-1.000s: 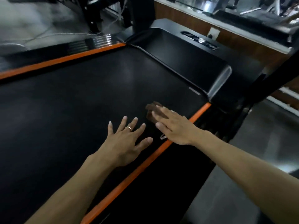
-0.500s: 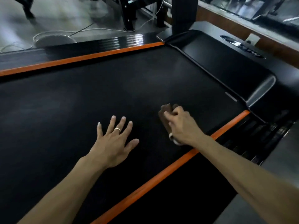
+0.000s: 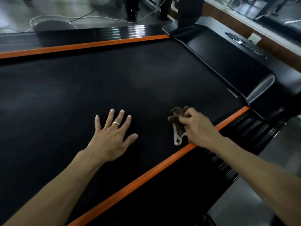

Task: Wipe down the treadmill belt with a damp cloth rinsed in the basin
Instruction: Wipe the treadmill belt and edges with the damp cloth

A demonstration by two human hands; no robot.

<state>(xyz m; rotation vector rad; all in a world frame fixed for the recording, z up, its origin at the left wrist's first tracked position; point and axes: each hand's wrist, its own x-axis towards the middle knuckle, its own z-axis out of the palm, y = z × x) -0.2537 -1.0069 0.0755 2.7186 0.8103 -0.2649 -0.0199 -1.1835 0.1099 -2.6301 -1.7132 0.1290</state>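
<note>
We see our right hand (image 3: 199, 128) with fingers curled around a crumpled dark brown cloth with a pale looped cord (image 3: 177, 121), holding it on the wide black rubber treadmill belt (image 3: 114, 82) just beside the near orange side strip (image 3: 146, 175). Our left hand (image 3: 112, 136) lies flat on the belt, fingers spread and straight, a gold ring (image 3: 116, 123) on one finger.
</note>
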